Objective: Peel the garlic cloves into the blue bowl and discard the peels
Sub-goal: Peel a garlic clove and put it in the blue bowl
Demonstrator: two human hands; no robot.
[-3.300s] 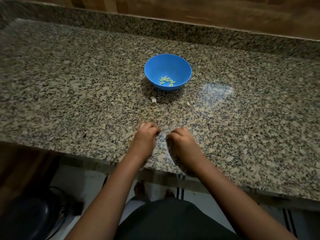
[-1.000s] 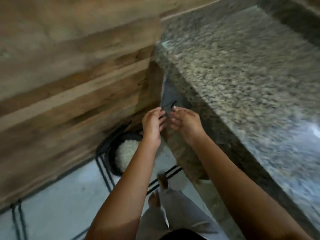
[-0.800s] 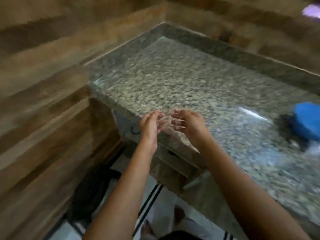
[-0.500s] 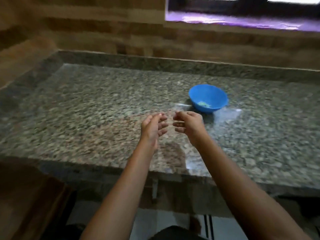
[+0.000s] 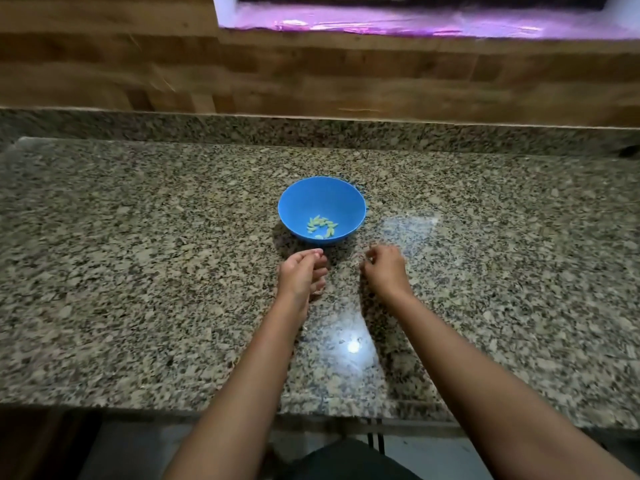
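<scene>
Blue bowl [image 5: 321,209], holding peeled cloves [image 5: 322,227], mid-worktop [image 5: 138,271]; left hand [image 5: 300,277] relaxed, empty; right hand [image 5: 383,268] loosely curled, contents indiscernible; sweep stray peel fragments together before binning.

Blue bowl [image 5: 298,206]; pale green cloves [image 5: 322,226]; speckled grey-black counter [image 5: 138,271].

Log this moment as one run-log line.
left hand: open, empty | right hand: loosely curled, empty | round blue plastic bowl: peeled garlic cloves inside | speckled granite counter

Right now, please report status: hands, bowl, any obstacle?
Left hand loosely curled, nothing visible in its grip; right hand blurred. Blue bowl upright, peeled garlic cloves inside. Counter between: nothing blocking.
</scene>
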